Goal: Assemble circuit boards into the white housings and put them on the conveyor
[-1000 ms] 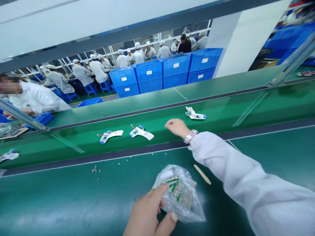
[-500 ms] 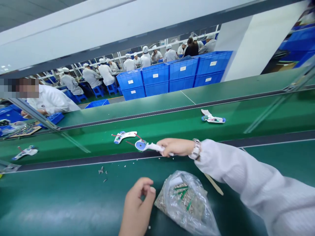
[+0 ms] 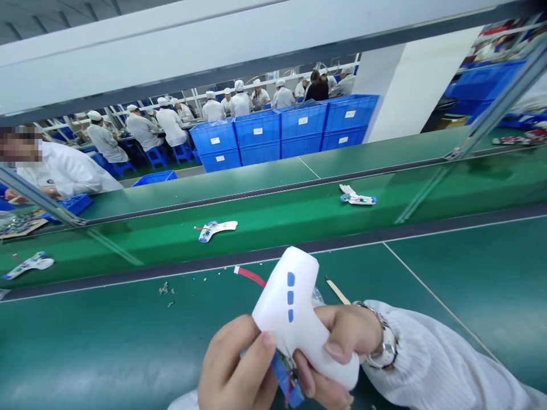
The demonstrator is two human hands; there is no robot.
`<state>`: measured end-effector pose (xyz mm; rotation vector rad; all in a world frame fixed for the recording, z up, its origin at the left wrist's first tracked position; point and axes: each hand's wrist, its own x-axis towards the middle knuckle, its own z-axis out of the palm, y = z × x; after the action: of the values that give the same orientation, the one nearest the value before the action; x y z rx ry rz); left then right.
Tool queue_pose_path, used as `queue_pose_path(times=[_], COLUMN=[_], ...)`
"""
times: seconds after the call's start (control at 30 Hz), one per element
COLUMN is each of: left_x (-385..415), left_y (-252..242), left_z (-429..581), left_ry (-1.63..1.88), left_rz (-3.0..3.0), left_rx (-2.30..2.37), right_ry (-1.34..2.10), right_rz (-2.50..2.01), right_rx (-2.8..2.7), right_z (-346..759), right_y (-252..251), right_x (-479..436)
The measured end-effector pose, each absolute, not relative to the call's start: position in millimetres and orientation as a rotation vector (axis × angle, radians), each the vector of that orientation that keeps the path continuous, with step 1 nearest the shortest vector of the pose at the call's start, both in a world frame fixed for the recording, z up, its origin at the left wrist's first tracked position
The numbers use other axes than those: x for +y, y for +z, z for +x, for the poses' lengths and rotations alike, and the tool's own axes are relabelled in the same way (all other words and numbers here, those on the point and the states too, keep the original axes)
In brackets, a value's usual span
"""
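A white plastic shell with three blue marks on its back is held up close before me, over the near green table. My right hand is wrapped round its lower end. My left hand pinches its underside, where a blue part and a red wire show. The clear bag of small parts is almost wholly hidden behind the shell. Two more white shells lie on the green conveyor belt beyond.
A wooden stick and small loose bits lie on the near table. Another shell rides the belt at far left. A person in white sits across at left. Stacked blue crates and several seated workers fill the background.
My right hand took a shell off the belt and brought it close in front of me. My left hand left the bag and now grips the shell too. The belt's shells shifted.
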<state>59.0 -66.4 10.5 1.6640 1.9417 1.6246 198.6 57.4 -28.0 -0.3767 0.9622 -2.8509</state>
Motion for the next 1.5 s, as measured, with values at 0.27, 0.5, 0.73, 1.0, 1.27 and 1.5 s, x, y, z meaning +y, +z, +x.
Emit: queue_pose_path(times=[0.27,0.5,0.73,1.0,1.27,1.5], left_x=[-64,-63,-51,-58,-62,-63], left_y=[19,11,3,19,22,18], left_z=[46,48,52,65,57,58], left_ry=[1.486,1.859,1.74,1.673,1.664,1.687], left_rz=[2.248,1.416,0.857,0.874,0.865,0.87], left_rx=[1.84,1.549,1.103,1.347,1.323,1.276], right_ry=[-2.9,-2.748,-2.409,-2.13,-2.237,-2.062], right_rz=[-0.429,-0.13,1.253,0.885,1.033,0.764], right_rx=[0.793,1.164,2.5,3.115,2.969,3.027], right_z=[196,202,203,190,199,200], right_y=[-43,-30,20,52,42,45], right_x=[36,39,40,19,41,44])
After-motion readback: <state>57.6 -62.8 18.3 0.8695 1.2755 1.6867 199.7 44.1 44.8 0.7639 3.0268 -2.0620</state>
